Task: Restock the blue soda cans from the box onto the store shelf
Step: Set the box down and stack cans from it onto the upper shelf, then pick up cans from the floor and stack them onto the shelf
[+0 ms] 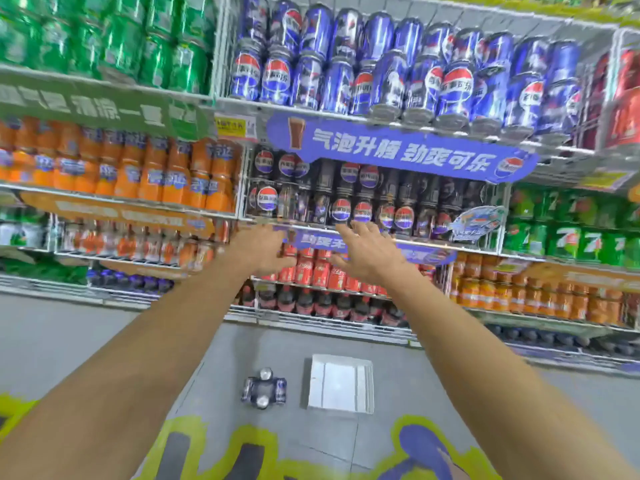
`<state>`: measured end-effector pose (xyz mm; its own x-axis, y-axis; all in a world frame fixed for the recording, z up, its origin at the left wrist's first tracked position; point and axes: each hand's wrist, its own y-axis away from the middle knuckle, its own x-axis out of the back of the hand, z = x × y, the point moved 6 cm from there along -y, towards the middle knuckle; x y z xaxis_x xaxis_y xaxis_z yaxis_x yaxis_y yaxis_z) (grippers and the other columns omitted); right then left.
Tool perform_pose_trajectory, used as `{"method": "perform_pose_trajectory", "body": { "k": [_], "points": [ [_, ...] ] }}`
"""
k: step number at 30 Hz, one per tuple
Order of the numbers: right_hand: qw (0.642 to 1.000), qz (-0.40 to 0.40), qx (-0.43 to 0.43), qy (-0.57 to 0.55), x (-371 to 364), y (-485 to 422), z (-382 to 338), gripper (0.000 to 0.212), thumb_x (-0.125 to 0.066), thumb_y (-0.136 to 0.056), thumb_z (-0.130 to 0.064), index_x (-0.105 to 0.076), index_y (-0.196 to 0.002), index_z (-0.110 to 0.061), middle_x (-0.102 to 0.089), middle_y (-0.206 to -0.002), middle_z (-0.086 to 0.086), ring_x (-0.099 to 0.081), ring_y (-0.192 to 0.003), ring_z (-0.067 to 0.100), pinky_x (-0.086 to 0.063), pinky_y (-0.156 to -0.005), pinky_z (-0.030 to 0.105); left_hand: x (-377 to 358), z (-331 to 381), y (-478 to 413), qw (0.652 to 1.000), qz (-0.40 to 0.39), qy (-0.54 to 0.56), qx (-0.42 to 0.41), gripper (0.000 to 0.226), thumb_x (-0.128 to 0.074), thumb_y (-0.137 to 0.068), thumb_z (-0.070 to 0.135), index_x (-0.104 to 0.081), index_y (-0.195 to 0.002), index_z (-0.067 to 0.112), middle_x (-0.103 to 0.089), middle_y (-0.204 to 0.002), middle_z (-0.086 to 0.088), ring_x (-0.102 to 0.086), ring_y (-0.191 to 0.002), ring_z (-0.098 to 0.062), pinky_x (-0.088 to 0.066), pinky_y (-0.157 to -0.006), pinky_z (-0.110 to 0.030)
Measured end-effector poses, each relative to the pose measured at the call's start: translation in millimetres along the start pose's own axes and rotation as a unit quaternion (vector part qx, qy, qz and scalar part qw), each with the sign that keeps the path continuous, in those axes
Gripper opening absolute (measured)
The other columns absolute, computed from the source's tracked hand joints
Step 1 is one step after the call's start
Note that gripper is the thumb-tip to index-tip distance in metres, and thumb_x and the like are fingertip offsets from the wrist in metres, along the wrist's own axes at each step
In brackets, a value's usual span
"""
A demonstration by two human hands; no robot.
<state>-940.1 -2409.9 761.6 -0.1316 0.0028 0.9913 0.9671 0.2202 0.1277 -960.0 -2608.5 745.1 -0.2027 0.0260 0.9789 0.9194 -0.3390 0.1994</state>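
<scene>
Both arms are stretched forward toward the store shelf point(346, 116), and both hands are empty. The left hand point(262, 250) is held with fingers loosely curled and nothing gripped; the right hand point(369, 251) is spread open, fingers splayed, also with nothing in it. Both are seen in front of the red cans point(320, 271), just below the row of black cans point(346, 197); whether anything is touched cannot be told through the blur. The blue soda cans point(381, 64) are stacked two high on the upper shelf, above a blue banner point(398, 148), with green cans point(114, 39) to their left. On the grey floor point(69, 341), near the person, a small cluster of blue cans point(264, 388) is seen, with a white box point(341, 383) lying just to its right.
</scene>
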Motion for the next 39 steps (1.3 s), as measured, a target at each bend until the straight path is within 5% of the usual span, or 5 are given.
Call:
{"method": "perform_pose_trajectory", "body": {
  "k": [6, 9, 17, 20, 39],
  "points": [
    [0.992, -0.087, 0.081, -0.041, -135, -25, -65, 0.076, -0.054, -0.091, -0.061, -0.039, -0.149, -0.014, -0.041, -0.15, 0.017, -0.039, -0.138, 0.039, -0.04, -0.109, 0.056, -134, -42, 37, 0.987, -0.081, 0.064, 0.12, 0.085, -0.033, -0.071, 0.081, -0.062, -0.12, 0.017, -0.062, -0.121, -0.016, -0.062, -0.115, -0.039, -0.053, -0.093, -0.045],
    [0.984, -0.133, 0.1, -0.066, -217, -26, -92, 0.071, -0.055, -0.093, -0.059, -0.042, -0.145, -0.013, -0.045, -0.145, 0.018, -0.042, -0.135, 0.039, -0.042, -0.108, 0.053, -203, -53, 56, 0.975, -0.12, 0.092, 0.164, 0.064, -0.05, -0.089, 0.062, -0.055, -0.134, 0.016, -0.061, -0.129, -0.009, -0.059, -0.118, -0.032, -0.049, -0.098, -0.042],
    [0.954, -0.288, 0.027, -0.08, -415, 16, -130, 0.072, -0.049, -0.097, -0.058, -0.032, -0.153, -0.016, -0.042, -0.151, 0.013, -0.039, -0.14, 0.034, -0.042, -0.108, 0.051, -385, -78, 105, 0.949, -0.228, 0.112, 0.186, 0.075, -0.032, -0.086, 0.066, -0.054, -0.135, 0.014, -0.059, -0.129, -0.013, -0.056, -0.122, -0.035, -0.047, -0.097, -0.045],
    [0.942, -0.327, -0.009, -0.077, -472, 22, -141, 0.073, -0.045, -0.097, -0.062, -0.032, -0.154, -0.017, -0.041, -0.154, 0.009, -0.038, -0.142, 0.033, -0.041, -0.109, 0.049, -446, -100, 107, 0.946, -0.271, 0.087, 0.157, 0.063, -0.046, -0.091, 0.062, -0.054, -0.133, 0.015, -0.06, -0.129, -0.012, -0.055, -0.124, -0.033, -0.045, -0.099, -0.044],
    [0.932, -0.321, -0.141, -0.088, -843, -59, -145, 0.057, -0.044, -0.101, -0.052, -0.045, -0.14, -0.01, -0.054, -0.137, 0.018, -0.052, -0.128, 0.038, -0.043, -0.102, 0.049, -811, -198, -17, 0.958, -0.27, 0.032, 0.091, 0.064, -0.044, -0.095, 0.063, -0.054, -0.131, 0.011, -0.055, -0.132, -0.015, -0.049, -0.126, -0.034, -0.04, -0.097, -0.043]
  ]
}}
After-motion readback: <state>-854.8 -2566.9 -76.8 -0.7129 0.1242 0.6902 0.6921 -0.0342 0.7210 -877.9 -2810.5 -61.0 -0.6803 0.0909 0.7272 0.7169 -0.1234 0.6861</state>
